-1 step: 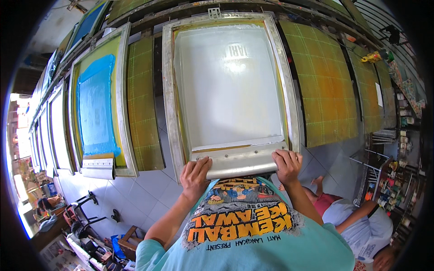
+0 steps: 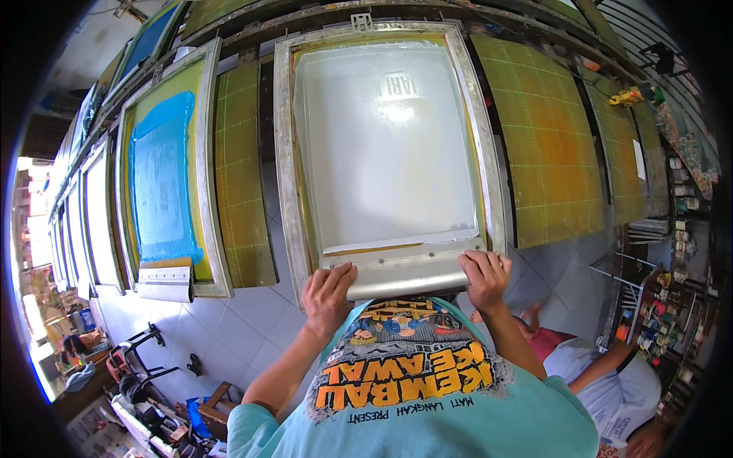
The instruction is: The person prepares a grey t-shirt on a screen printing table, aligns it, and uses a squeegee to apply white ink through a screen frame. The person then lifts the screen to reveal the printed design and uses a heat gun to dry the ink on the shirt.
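Note:
A silver-framed printing screen (image 2: 284, 153), coated with white ink (image 2: 382, 160), lies in the middle. Across its near end is a wide metal squeegee (image 2: 401, 278) with a row of bolts. My left hand (image 2: 328, 298) has its fingers curled over the squeegee's left end, and my right hand (image 2: 485, 282) grips its right end the same way. A thin strip of white ink runs just beyond the blade.
Left are more framed screens, one with blue ink (image 2: 160, 175) and a squeegee (image 2: 164, 284). Stained boards (image 2: 546, 137) flank mine. A seated person (image 2: 603, 389) is at lower right, near a cluttered rack (image 2: 664, 320). A black metal stand (image 2: 141, 355) is lower left.

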### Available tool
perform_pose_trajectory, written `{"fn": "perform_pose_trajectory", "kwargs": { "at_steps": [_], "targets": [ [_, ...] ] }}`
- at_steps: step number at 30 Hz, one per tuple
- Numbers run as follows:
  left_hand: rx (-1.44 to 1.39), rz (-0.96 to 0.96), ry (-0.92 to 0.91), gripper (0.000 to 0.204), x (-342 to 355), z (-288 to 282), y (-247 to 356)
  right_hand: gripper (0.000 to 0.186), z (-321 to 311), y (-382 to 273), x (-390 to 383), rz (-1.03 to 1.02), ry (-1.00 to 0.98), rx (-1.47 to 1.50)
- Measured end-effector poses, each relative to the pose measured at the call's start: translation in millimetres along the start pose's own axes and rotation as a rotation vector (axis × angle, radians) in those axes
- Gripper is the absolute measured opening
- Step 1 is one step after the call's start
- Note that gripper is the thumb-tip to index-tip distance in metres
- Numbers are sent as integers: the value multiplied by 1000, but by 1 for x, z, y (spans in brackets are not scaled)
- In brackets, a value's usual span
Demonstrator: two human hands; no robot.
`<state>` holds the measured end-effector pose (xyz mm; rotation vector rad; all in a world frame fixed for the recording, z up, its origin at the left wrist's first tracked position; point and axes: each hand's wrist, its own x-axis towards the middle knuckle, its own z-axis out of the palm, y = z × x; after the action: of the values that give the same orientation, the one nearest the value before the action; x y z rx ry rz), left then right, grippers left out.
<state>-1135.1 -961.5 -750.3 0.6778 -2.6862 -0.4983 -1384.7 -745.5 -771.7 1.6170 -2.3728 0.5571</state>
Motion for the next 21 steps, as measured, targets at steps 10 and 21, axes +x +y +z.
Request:
{"fn": "perform_pose_trajectory", "kwargs": {
  "at_steps": [10, 21],
  "targets": [
    [3, 30, 80, 43, -15, 10, -3, 5, 8, -7, -17, 12, 45, -75],
    [43, 125, 219, 53, 231, 42, -123, 11, 125, 98, 231, -84, 185, -16]
  ]
}}
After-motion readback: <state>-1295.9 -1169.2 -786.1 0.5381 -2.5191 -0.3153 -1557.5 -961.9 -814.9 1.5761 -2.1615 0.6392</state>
